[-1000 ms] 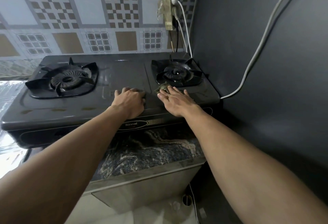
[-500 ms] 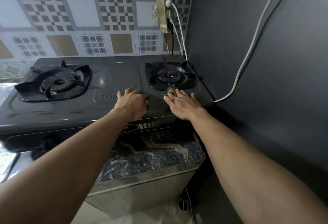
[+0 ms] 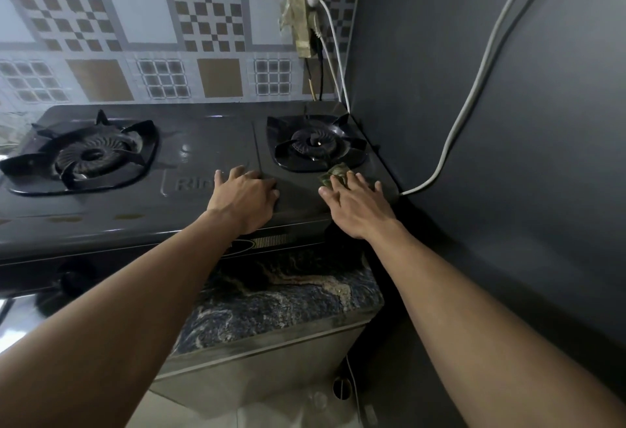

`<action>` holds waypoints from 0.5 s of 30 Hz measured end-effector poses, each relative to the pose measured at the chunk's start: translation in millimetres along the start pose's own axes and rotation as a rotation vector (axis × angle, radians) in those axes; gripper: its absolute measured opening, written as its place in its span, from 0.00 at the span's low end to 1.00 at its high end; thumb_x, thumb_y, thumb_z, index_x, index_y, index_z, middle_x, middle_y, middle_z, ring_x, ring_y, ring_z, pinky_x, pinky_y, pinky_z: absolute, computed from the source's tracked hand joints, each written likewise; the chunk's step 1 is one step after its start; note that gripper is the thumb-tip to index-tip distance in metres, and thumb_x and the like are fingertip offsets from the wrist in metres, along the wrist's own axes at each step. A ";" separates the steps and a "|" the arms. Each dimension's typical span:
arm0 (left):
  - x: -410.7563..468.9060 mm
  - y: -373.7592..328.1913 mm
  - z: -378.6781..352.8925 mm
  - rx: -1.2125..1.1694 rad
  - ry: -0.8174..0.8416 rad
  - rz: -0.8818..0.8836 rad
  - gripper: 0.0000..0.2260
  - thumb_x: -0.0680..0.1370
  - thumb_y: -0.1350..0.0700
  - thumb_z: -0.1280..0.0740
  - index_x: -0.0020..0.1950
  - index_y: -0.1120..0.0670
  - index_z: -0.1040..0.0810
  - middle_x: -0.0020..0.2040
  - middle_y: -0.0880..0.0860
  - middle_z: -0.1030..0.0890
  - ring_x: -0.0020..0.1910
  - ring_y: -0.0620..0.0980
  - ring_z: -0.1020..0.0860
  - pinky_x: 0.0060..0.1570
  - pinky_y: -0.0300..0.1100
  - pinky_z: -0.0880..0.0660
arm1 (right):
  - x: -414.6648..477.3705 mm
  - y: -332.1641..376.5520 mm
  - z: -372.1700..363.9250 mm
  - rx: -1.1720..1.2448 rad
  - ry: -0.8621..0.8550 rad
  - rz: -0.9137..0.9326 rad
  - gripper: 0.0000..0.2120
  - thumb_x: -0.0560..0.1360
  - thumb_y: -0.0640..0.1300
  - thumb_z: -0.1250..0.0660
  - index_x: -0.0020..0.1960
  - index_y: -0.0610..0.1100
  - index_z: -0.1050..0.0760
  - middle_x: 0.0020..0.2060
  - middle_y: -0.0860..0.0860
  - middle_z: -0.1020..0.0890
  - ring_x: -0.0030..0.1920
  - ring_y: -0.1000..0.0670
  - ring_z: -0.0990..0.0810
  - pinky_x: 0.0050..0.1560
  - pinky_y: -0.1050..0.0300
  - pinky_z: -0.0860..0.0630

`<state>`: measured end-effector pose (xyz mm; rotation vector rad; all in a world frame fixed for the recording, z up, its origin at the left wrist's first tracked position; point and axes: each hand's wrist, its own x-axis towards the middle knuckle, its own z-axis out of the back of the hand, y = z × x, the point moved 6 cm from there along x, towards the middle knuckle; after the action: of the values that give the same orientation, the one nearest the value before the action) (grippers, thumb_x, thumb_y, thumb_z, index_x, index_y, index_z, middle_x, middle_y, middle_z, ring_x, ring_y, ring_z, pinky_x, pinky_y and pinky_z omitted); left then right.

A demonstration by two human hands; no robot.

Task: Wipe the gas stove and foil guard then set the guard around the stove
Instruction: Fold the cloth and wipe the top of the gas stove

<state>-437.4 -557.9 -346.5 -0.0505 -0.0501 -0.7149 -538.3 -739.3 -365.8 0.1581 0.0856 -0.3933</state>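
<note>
A dark two-burner gas stove stands on a marbled counter against a tiled wall. My left hand rests flat on the stove top between the burners, partly covering the embossed brand name. My right hand presses a small greenish cloth with straight fingers onto the front right corner, just below the right burner. Most of the cloth is hidden under the fingers. The left burner is uncovered. A shiny foil surface, possibly the guard, shows only at the left edge.
A dark grey wall stands close to the stove's right side. A white cable runs along it to the stove corner. A socket strip with plugs hangs on the tiles behind the right burner. The counter edge drops off below.
My right hand has slid the cloth to the right, toward the stove's front right corner. My left hand has stayed at the same spot between the burners. The view has shifted slightly.
</note>
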 end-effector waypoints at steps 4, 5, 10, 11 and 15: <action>1.9 -4.0 -1.3 0.015 0.008 -0.021 0.26 0.80 0.34 0.50 0.69 0.44 0.27 0.70 0.51 0.27 0.73 0.58 0.36 0.69 0.66 0.42 | 6.9 -14.0 6.0 0.016 0.046 -0.082 0.35 0.81 0.66 0.62 0.81 0.49 0.49 0.81 0.44 0.50 0.80 0.44 0.54 0.76 0.37 0.58; 3.6 -5.3 -1.1 0.020 0.008 -0.026 0.27 0.79 0.33 0.50 0.70 0.45 0.27 0.71 0.51 0.27 0.73 0.57 0.35 0.69 0.66 0.42 | 8.6 -16.2 7.4 0.018 0.054 -0.097 0.35 0.81 0.66 0.62 0.81 0.49 0.49 0.81 0.44 0.51 0.80 0.44 0.54 0.76 0.37 0.58; 12.3 -22.3 -4.6 0.026 0.027 -0.066 0.29 0.79 0.32 0.52 0.71 0.44 0.29 0.70 0.52 0.27 0.71 0.58 0.32 0.68 0.66 0.40 | 14.3 -26.4 9.7 0.062 0.075 -0.161 0.35 0.80 0.67 0.63 0.81 0.49 0.50 0.81 0.45 0.53 0.80 0.44 0.57 0.77 0.37 0.59; 13.0 -25.6 -5.9 0.026 0.025 -0.066 0.29 0.79 0.32 0.53 0.70 0.45 0.28 0.69 0.52 0.26 0.70 0.58 0.32 0.68 0.66 0.40 | 14.8 -28.6 9.3 0.073 0.082 -0.172 0.35 0.80 0.67 0.63 0.81 0.49 0.51 0.81 0.45 0.53 0.80 0.45 0.57 0.77 0.37 0.60; 15.5 -32.0 -8.0 0.020 0.012 -0.069 0.28 0.79 0.32 0.54 0.68 0.45 0.27 0.67 0.52 0.25 0.69 0.58 0.30 0.67 0.66 0.39 | 17.3 -36.7 11.0 0.070 0.089 -0.218 0.35 0.81 0.67 0.62 0.82 0.48 0.52 0.81 0.43 0.56 0.80 0.43 0.58 0.77 0.37 0.60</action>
<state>-446.5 -592.6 -352.6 -0.0256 -0.0475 -0.7831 -536.0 -781.1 -361.9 0.2362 0.1781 -0.6068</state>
